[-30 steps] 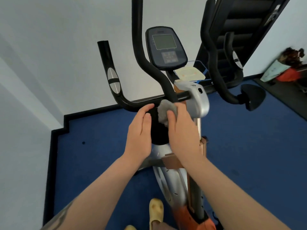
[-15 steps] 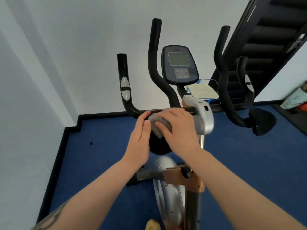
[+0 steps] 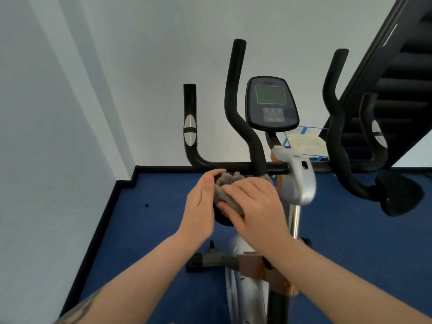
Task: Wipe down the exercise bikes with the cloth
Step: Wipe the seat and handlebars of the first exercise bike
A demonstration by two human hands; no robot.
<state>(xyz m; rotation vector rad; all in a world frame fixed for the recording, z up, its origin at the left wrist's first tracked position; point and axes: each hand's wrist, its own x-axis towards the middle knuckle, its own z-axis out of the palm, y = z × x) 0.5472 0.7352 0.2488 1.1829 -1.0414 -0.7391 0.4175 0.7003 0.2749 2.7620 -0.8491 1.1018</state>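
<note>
- The small grey fluffy cloth (image 3: 225, 191) sits at the centre of the frame, bunched between both hands just below the black horizontal handlebar crossbar (image 3: 233, 165) of the silver-and-black exercise bike (image 3: 300, 183).
- The right hand (image 3: 258, 204) lies over the cloth with its fingers curled across the top and the thumb tucked under, so it holds the wad firmly.
- The left hand (image 3: 202, 202) stands edge-on against the cloth's left side; its fingers are mostly straight and press on the fabric rather than wrapping it.
- The cloth looks light, soft and limp, likely to crumple to any shape and unlikely to slip on the matte bar. I judge it best taken as a gathered pad in the palm, with loose edges folded in.
- Crumpled as it is, the cloth has no clear point; its longer dimension runs from upper left to lower right, roughly along the right hand's fingers.
- The crossbar's long axis runs left to right across the frame, so strokes would probably follow that line.
- The oval grey display console (image 3: 271, 104) stands above, upper centre, tilted toward the viewer.
</note>
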